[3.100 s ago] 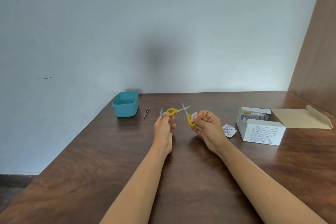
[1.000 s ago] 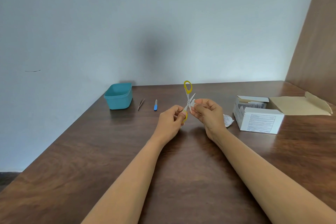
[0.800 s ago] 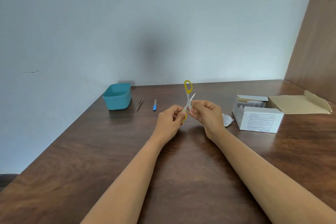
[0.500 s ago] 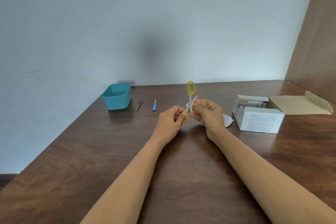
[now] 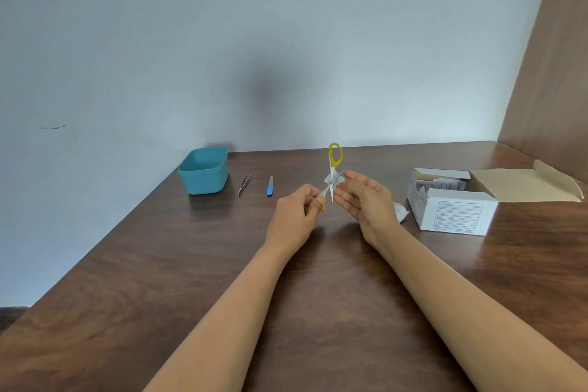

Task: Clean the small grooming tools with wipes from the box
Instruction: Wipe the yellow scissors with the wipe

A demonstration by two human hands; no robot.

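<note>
The small steel scissors with yellow plastic loop handles [image 5: 331, 182] are held above the dark brown wooden worktop [image 5: 191, 264], blades spread into a cross, one loop pointing up and the other buried in the left hand [image 5: 294, 216], whose fingers [image 5: 310, 199] are curled tight around that lower loop. The right hand [image 5: 369, 200] faces it with fingers loosely straight and curled round nothing, the thumb tip against the small crumpled white wipe [image 5: 339, 181], which sits at the pivot between the blades; exactly how the wipe is kept there is too small to tell. The step in hand looks like wiping the scissors' inner faces and the joint. To do it well, the left hand should keep the blades wide and steady while the wipe is drawn from the pivot outward along each blade, off the tip and away from the edge, never toward the fingertips. The thin metal tweezers [image 5: 244, 184] and the slim nail file with a blue grip [image 5: 269, 186] lie side by side near the teal plastic tub [image 5: 203, 170], probably next. The open white cardboard wipe box [image 5: 451, 205] stands to the right, a torn white sachet [image 5: 400, 212] just beside it.
</note>
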